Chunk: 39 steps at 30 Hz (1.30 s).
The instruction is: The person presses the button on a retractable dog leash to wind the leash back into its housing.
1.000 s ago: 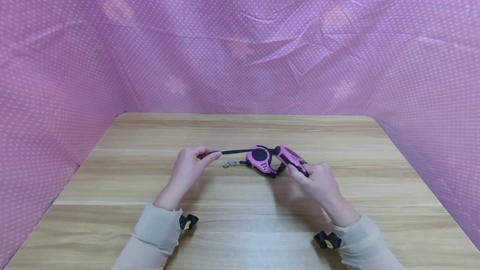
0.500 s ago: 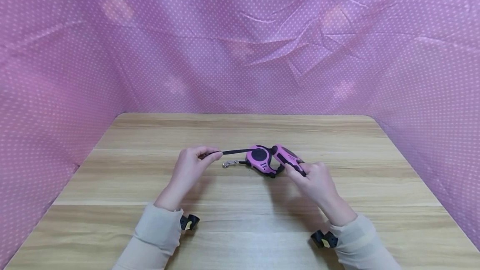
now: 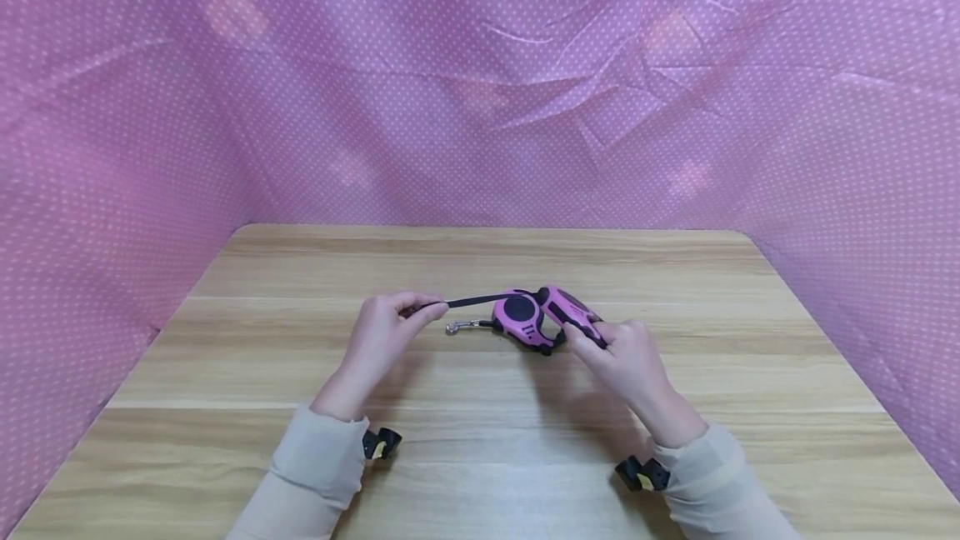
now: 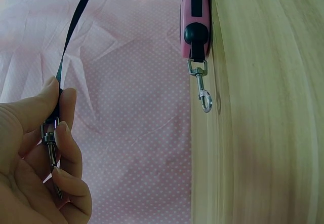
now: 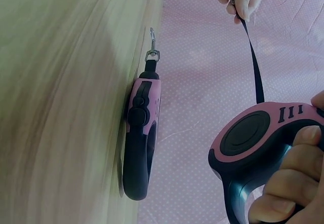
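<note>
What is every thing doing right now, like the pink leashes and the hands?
Held pink leash: lifted off the table, its handle gripped by the right hand.
Black strap: pulled out of the held leash, stretched to the left hand.
Strap clip: pinched in the left hand's fingers.
Second pink leash: lying on the wooden table, untouched, strap wound in.
Its metal clip: sticking out, resting by the table.

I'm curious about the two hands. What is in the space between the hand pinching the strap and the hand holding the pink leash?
A taut black strap runs from the left hand to the leash case in the right hand. The head view shows it best.
</note>
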Tool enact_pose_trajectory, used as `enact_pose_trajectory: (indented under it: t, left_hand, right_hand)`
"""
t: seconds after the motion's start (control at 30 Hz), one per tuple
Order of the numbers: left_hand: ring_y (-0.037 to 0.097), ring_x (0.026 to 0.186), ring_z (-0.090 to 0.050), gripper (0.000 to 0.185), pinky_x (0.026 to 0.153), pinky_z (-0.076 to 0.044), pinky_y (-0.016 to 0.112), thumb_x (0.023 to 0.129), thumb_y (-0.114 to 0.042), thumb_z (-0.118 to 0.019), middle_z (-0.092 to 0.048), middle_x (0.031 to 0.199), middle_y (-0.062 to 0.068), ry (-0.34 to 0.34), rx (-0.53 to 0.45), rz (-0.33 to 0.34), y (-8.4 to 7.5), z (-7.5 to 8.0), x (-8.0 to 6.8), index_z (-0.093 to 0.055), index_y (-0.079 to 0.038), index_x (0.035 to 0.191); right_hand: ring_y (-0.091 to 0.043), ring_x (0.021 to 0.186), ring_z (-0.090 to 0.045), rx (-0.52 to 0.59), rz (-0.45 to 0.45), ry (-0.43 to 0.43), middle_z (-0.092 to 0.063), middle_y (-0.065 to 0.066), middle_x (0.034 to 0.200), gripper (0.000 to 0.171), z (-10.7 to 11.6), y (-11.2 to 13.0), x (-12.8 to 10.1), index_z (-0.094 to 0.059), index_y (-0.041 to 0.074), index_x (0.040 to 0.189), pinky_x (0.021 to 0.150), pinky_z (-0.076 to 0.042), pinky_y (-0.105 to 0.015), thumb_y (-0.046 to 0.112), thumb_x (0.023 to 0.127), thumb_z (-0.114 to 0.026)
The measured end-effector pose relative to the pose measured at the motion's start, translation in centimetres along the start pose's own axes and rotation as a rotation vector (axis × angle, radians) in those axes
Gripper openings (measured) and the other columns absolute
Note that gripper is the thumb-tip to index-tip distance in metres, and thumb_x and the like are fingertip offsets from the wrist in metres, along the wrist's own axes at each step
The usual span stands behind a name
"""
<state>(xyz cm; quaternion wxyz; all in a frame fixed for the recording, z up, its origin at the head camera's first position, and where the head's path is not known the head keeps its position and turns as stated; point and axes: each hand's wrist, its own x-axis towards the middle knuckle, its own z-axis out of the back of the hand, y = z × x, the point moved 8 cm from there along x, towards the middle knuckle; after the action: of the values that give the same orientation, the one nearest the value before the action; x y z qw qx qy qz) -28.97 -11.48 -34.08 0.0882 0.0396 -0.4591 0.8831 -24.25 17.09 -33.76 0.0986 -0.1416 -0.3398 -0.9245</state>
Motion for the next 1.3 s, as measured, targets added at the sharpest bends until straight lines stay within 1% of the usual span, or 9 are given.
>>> enact_pose_trajectory:
  t: [0.2,0.37,0.57,0.8,0.97,1.13,1.3]
  left_hand:
    - [0.015,0.067,-0.051,0.022,0.064,-0.042,0.026,0.09,-0.031,-0.073,-0.077,0.095,0.004,-0.002,0.005,0.003,0.0,-0.2,0.0,-0.078,-0.013,0.102]
    - [0.015,0.071,-0.054,0.023,0.067,-0.044,0.027,0.09,-0.032,-0.073,-0.077,0.096,0.004,0.002,0.004,0.009,0.0,-0.4,0.0,-0.077,-0.013,0.103]
    - [0.014,0.07,-0.053,0.024,0.066,-0.043,0.026,0.09,-0.032,-0.072,-0.077,0.096,0.005,0.011,0.004,0.011,0.0,-0.4,0.0,-0.077,-0.013,0.104]
    - [0.014,0.069,-0.052,0.024,0.065,-0.043,0.025,0.09,-0.033,-0.072,-0.077,0.097,0.004,0.015,0.004,0.013,-0.2,-0.6,0.0,-0.077,-0.014,0.104]
    - [0.014,0.069,-0.052,0.025,0.064,-0.042,0.025,0.09,-0.033,-0.072,-0.077,0.097,0.005,0.017,-0.007,0.015,-0.3,-0.7,0.1,-0.077,-0.013,0.104]
    - [0.014,0.069,-0.052,0.024,0.063,-0.042,0.025,0.09,-0.032,-0.072,-0.077,0.097,0.004,0.017,-0.017,0.015,-0.4,-0.7,0.0,-0.077,-0.013,0.104]
    - [0.014,0.068,-0.053,0.024,0.062,-0.042,0.024,0.091,-0.031,-0.072,-0.077,0.096,0.004,0.011,-0.02,0.006,-0.7,-0.6,0.0,-0.077,-0.013,0.104]
  right_hand:
    - [0.002,0.04,-0.03,0.006,0.036,-0.017,-0.044,0.008,0.044,0.046,-0.1,0.6,0.2,-0.05,0.013,0.047,0.037,-0.026,-0.018,0.027,0.089,-0.064]
    - [0.003,0.04,-0.03,0.017,0.048,-0.023,-0.043,0.009,0.044,0.045,-0.2,0.9,0.3,-0.052,0.013,0.047,0.037,-0.025,-0.017,0.028,0.088,-0.064]
    - [0.005,0.039,-0.028,0.031,0.076,-0.032,-0.041,0.01,0.043,0.048,-0.4,1.1,0.2,-0.048,0.014,0.045,0.037,-0.023,-0.016,0.026,0.088,-0.064]
    - [0.005,0.04,-0.027,0.046,0.113,-0.041,-0.041,0.01,0.042,0.048,-0.6,1.5,0.1,-0.048,0.014,0.044,0.037,-0.022,-0.015,0.026,0.087,-0.065]
    - [0.006,0.039,-0.027,0.071,0.095,-0.026,-0.04,0.012,0.043,0.048,-0.8,1.5,0.1,-0.048,0.014,0.044,0.036,-0.022,-0.015,0.025,0.088,-0.065]
    - [0.004,0.039,-0.028,0.06,0.087,-0.019,-0.04,0.011,0.043,0.048,-1.0,1.6,0.1,-0.047,0.014,0.045,0.037,-0.024,-0.017,0.026,0.088,-0.064]
    - [0.005,0.039,-0.027,0.068,0.083,-0.016,-0.039,0.012,0.043,0.05,-1.0,1.6,0.1,-0.044,0.014,0.044,0.037,-0.023,-0.016,0.026,0.089,-0.064]
